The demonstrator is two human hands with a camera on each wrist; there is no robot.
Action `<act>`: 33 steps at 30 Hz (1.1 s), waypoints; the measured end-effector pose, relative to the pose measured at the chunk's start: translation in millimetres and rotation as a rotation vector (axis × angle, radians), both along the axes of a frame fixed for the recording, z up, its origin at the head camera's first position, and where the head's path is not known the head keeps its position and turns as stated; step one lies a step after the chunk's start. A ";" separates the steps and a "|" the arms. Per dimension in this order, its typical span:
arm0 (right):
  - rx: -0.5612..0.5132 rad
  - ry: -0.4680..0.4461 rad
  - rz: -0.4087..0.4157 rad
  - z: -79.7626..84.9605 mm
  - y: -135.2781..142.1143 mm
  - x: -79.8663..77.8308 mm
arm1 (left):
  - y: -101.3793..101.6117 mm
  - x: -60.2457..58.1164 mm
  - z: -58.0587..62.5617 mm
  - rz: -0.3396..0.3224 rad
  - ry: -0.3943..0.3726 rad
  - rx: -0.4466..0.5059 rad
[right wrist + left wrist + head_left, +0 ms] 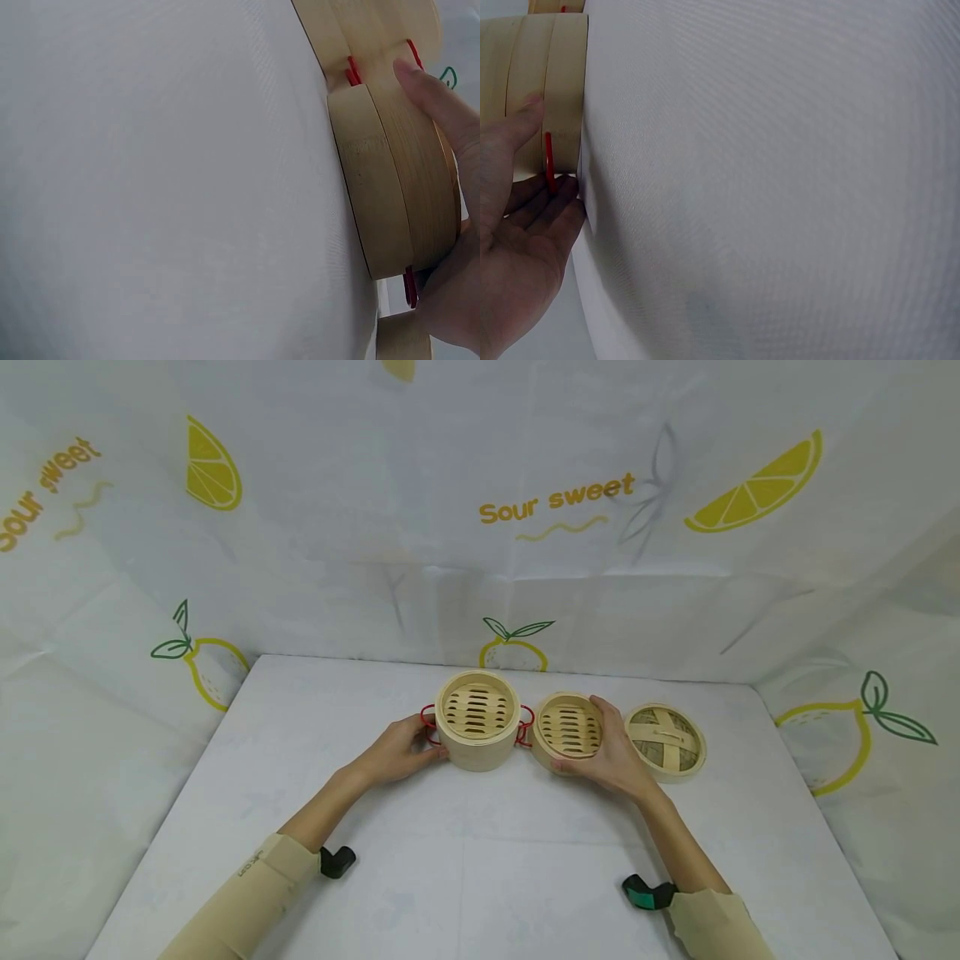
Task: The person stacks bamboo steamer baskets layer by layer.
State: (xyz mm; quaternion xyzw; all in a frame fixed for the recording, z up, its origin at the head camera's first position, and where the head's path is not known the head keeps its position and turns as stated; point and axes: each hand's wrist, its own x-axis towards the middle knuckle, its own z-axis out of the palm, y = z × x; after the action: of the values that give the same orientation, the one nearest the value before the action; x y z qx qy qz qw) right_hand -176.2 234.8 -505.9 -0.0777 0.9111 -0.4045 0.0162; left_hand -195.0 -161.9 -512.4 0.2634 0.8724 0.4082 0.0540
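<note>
At the centre of the head view, the tall steamer (480, 755) stands on the tabletop (450, 877). The left hand (399, 752) holds its left side, thumb and fingers partly spread around the wall, beside a red loop (550, 154). Just right of centre, the right hand (617, 758), spread wide, grips the short steamer (568, 731). The lid (664, 739) lies farther right, near that hand.

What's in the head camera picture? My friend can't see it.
A person's left grip holds a tall bamboo steamer and the right grip holds a shorter steamer beside it, on a white table. A round woven lid lies farther right, before a lemon-print backdrop.
</note>
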 end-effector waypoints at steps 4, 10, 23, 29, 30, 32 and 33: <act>-0.002 -0.012 0.005 1.1 0.2 1.8 | 0.7 0.1 -0.8 0.001 -0.003 -0.010; -0.009 -0.016 0.006 1.5 -0.4 2.4 | 0.6 0.6 -1.0 0.002 -0.002 -0.005; -0.049 -0.021 -0.010 -0.3 -0.5 2.7 | 0.8 0.8 -1.4 -0.009 0.020 -0.005; -0.050 -0.022 -0.019 -0.4 -1.4 1.7 | -0.5 0.1 -1.4 0.001 0.023 -0.010; -0.050 -0.022 -0.020 -0.6 -1.6 1.6 | -0.6 0.0 -1.4 0.001 0.022 -0.009; -0.047 -0.019 -0.023 -0.8 -2.1 1.5 | -0.6 -0.2 -1.6 0.002 0.019 -0.007; -0.047 -0.017 -0.025 -1.1 -2.2 1.6 | -0.6 -0.2 -1.6 0.001 0.016 -0.005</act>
State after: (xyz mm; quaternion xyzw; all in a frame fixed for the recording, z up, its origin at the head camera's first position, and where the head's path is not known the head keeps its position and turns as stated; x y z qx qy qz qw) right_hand -174.6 232.7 -507.0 -0.0634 0.9020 -0.4267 0.0171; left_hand -195.2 -162.4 -514.0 0.2660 0.8739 0.4040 0.0475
